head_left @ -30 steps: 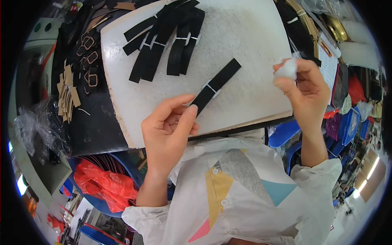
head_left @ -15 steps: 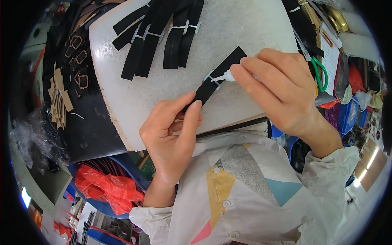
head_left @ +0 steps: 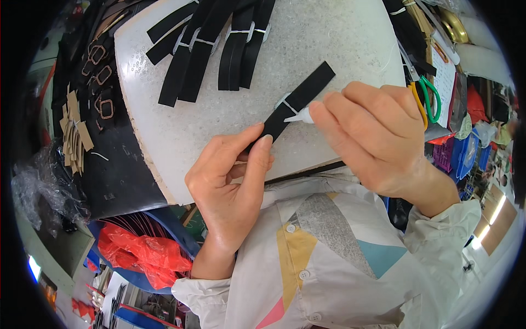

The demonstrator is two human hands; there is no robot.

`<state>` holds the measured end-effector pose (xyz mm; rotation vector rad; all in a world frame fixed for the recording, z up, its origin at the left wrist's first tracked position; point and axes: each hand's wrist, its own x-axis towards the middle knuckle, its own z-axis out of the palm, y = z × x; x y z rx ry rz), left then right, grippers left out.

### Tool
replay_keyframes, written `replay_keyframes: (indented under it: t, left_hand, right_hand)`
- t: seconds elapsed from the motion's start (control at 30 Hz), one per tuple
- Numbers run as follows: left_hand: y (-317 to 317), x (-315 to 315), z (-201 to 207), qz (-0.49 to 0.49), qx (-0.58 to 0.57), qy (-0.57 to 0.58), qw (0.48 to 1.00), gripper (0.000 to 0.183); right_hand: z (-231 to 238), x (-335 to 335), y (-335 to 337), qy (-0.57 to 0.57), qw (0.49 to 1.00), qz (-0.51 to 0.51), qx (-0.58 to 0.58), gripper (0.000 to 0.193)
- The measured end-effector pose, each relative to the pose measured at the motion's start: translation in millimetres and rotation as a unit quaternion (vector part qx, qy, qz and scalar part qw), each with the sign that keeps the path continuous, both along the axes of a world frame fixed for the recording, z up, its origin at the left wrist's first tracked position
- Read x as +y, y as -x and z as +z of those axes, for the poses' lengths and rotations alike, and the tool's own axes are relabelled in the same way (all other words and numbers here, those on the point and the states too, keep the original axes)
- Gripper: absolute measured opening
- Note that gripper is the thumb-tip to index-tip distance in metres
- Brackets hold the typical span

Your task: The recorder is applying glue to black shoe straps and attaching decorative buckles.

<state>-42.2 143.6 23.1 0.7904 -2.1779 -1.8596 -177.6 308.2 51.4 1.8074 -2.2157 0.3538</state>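
My left hand pinches the near end of a black strap between thumb and fingers. The strap slants up to the right over the white board. A silver metal buckle sits around its middle, partly hidden. My right hand is closed round a small white nozzle bottle, whose body is mostly covered by the fingers. Its thin tip points left and meets the strap just below the buckle, as far as I can see.
Several black straps with silver buckles lie at the board's far side. To the left are copper-coloured buckles and a bundle of brown strips. Green-handled scissors lie right. A red plastic bag hangs in a blue bin at lower left.
My right hand has moved down a little, shifting the bottle's tip from the buckle to the strap just below it. The left hand keeps its pinch.
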Motion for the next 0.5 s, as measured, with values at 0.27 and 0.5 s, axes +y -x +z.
replay_keyframes:
  t: [0.27,0.5]
  left_hand:
    - [0,0,0,-0.001,0.001,0.002,1.000,0.019]
    - [-1,0,-2,0.005,0.001,-0.001,1.000,0.019]
  right_hand:
    - [3,-2,6,0.006,1.000,0.010,0.009,0.043]
    - [9,4,15,-0.009,0.999,-0.044,-0.005,0.040]
